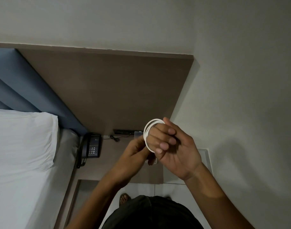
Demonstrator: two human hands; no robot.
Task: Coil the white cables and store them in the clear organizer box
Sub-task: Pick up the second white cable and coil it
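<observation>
A white cable (147, 132) is wound in several loops around the fingers of my right hand (176, 146), which is raised above the bedside shelf with its palm towards me. My left hand (135, 152) is just left of it, fingers pinched on the cable below the loops. A small clear box (138, 133) shows behind the hands on the shelf, mostly hidden by them. A pale piece (152, 160), perhaps the cable's end, peeks out under my right fingers.
A dark telephone (92, 147) sits at the shelf's left end beside the bed with its white pillow (24, 138). A black socket strip (123, 131) and thin black wire lie at the back. Brown headboard panel (108, 90) and white wall (240, 80) stand behind.
</observation>
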